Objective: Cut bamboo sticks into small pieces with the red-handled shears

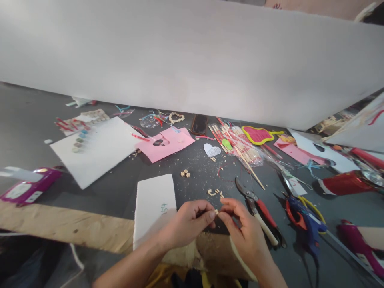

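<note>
Two of my hands meet over the near edge of the worktop (120,192), pinching one tiny wooden piece (216,211) between them. My left hand (187,224) closes on it from the left, my right hand (243,228) from the right, fingertips almost touching. It is too small to tell its long axis. More such bits (215,193) lie just beyond, with the cutters (258,210) to the right and a white foam strip (154,204) to the left.

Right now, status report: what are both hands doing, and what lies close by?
Left hand and right hand pinch one small wooden piece between fingertips. More wood bits just beyond. Red-handled cutters beside right hand; white foam strip beside left.
</note>
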Demonstrator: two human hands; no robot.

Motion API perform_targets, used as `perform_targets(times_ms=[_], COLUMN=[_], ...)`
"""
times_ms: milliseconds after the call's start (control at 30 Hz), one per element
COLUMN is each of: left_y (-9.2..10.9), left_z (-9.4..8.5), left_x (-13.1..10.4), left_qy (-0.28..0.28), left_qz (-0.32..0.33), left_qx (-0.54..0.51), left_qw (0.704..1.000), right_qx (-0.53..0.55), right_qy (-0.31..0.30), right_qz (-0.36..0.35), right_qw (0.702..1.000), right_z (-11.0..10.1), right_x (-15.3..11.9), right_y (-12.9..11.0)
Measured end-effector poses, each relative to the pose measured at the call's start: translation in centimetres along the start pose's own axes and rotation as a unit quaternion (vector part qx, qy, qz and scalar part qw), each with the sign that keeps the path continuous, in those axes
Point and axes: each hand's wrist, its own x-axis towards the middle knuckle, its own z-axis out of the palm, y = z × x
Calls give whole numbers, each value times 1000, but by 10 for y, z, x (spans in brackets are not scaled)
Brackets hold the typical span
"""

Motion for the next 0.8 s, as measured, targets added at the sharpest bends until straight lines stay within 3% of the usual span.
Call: perform_targets(times_ms=[267,800], left_y=[5,16], left_z=[2,-4], left_x=[-4,-8], left_qy=[35,27], left_qz=[24,28], left_qx=[31,110], left_qw=[999,993], right_qx=[44,110], right_qy=[-27,-31], right_qz=[50,71], right_qw=[997,991], right_z=[4,9], right_x=[-3,-7], right_y=[-5,-3])
